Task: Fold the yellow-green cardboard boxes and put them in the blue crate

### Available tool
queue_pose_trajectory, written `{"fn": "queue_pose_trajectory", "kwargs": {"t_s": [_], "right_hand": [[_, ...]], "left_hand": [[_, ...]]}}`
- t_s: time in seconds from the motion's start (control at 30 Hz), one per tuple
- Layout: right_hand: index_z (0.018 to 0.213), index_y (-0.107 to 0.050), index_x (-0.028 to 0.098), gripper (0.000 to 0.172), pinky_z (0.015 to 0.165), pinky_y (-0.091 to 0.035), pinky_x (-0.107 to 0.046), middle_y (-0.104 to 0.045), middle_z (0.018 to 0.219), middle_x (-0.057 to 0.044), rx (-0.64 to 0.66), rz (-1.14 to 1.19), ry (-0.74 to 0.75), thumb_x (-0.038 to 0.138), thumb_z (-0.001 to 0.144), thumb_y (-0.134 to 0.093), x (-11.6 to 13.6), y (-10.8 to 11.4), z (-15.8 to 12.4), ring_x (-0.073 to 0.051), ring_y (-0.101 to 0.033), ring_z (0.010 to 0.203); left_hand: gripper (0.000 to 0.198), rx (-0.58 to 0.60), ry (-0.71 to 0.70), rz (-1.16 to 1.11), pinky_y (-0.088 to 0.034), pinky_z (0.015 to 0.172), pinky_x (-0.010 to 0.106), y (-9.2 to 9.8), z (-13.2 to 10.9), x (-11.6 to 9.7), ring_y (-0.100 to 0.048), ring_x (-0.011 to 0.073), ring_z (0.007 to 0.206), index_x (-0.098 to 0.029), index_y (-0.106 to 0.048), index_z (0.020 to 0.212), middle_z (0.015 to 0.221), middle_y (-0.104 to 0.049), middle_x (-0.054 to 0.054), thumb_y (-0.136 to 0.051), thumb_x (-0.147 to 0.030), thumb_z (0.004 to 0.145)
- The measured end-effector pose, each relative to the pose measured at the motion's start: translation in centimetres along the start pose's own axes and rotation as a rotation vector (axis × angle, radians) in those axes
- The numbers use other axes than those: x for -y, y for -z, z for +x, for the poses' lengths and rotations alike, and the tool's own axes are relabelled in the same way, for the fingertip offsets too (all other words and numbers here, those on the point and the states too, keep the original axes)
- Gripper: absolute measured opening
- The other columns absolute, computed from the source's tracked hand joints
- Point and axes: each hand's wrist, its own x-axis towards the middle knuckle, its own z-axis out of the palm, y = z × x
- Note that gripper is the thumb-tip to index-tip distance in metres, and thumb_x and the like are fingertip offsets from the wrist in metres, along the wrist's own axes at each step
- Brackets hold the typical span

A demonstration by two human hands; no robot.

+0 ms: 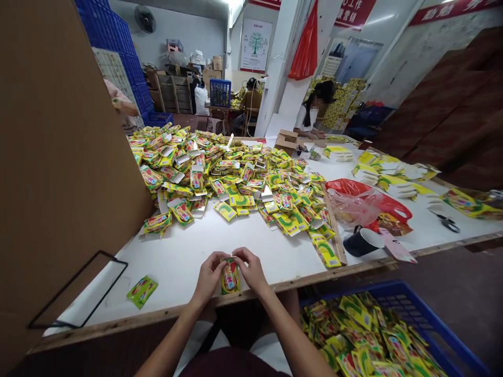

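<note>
A small yellow-green printed box [230, 277] stands at the table's front edge, between my two hands. My left hand [212, 269] pinches its upper left side with thumb and fingers. On the upper right side, my right hand [250, 267] grips it the same way, fingertips at the top end. Whether the top flap is folded in I cannot tell, since the fingers cover it. To the left, a green packet [142, 291] lies flat on the white table [181, 283]. Beyond my hands a big heap of similar small boxes [236, 178] spreads over the table, several with white flaps sticking out.
A blue crate [444, 324] full of boxes sits below on the right. A wooden strip [334, 225] borders the heap, beside a dark mug [363, 242], red plastic bag [377, 195] and scissors [448, 223]. Tall cardboard [66, 157] blocks the left. Other people sit farther back.
</note>
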Motion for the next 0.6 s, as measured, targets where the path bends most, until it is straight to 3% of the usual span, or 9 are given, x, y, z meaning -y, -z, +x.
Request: {"fn": "queue_pose_trajectory", "kwargs": {"t_s": [0.17,0.4,0.6], "right_hand": [[0.08,-0.065,0.018,0.012,0.068,-0.048,-0.025,-0.063,0.082,-0.003,0.007,-0.059,0.037,0.025,0.081,-0.056,0.7,-0.2,-0.6,-0.015,-0.059,0.075],[0.079,-0.063,0.017,0.014,0.061,-0.046,-0.025,-0.063,0.071,-0.001,-0.034,-0.084,-0.044,0.028,0.082,-0.054,0.6,-0.6,0.6,-0.013,-0.056,0.063],[0.079,-0.063,0.018,0.018,0.061,-0.047,-0.025,-0.064,0.072,-0.001,0.003,-0.015,-0.078,0.033,0.083,-0.053,0.6,-0.6,0.4,-0.014,-0.058,0.066]], "left_hand": [[0.02,-0.016,0.011,0.083,-0.049,0.083,0.033,0.0,-0.5,-0.6,-0.062,0.02,0.091,-0.016,-0.065,0.087,0.093,-0.067,0.007,-0.058,-0.034,0.079],[0.021,-0.103,0.082,0.097,-0.048,0.062,0.025,-0.3,0.7,-0.8,-0.058,0.0143,0.065,-0.015,-0.063,0.085,0.07,-0.063,0.001,-0.061,-0.034,0.075],[0.023,-0.077,0.101,0.046,-0.048,0.067,0.027,0.1,0.6,-0.6,-0.06,0.0157,0.07,-0.015,-0.066,0.085,0.073,-0.066,0.002,-0.062,-0.035,0.073]]}}
